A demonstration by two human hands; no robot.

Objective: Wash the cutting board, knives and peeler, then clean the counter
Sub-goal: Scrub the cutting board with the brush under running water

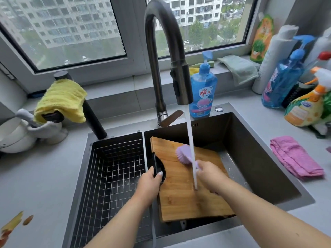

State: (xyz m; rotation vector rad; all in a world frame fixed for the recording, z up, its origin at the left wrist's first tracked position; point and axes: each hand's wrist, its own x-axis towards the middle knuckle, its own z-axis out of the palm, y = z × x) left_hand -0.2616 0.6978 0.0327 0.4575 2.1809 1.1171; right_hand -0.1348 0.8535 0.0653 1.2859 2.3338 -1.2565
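Here, in the head view, a wooden cutting board (188, 185) lies tilted in the dark sink (250, 140), its near edge propped on the sink's front rim and its far end dipping into the basin. The left hand (149, 181) grips the board's left edge; its fingers are curled round the black handle cutout (160, 169), with the thumb showing on top, nail up. Just left of those fingers hangs a wire drying basket (114, 169) inside the sink.

The right hand (209, 173) holds the handle of a lilac dish brush (184, 153), fingers wrapped together round it. The brush head sits just beyond the fingertips, bristles down on the board's upper middle. A stream of water (191, 149) from the tall dark faucet (161, 51) falls right beside the right fingers, passing the brush handle and striking the board just short of the knuckles.

Well beyond the fingers, behind the sink, stands a blue bottle of dish soap (202, 90). To the right of the right hand, on the counter (44, 176), lies a folded pink cloth (295, 158), with spray bottles (304, 108) farther back. Far left of the left hand, a yellow cloth (60, 101) drapes over a dark tap, and vegetable scraps (16, 224) lie on the counter near the lower left corner.
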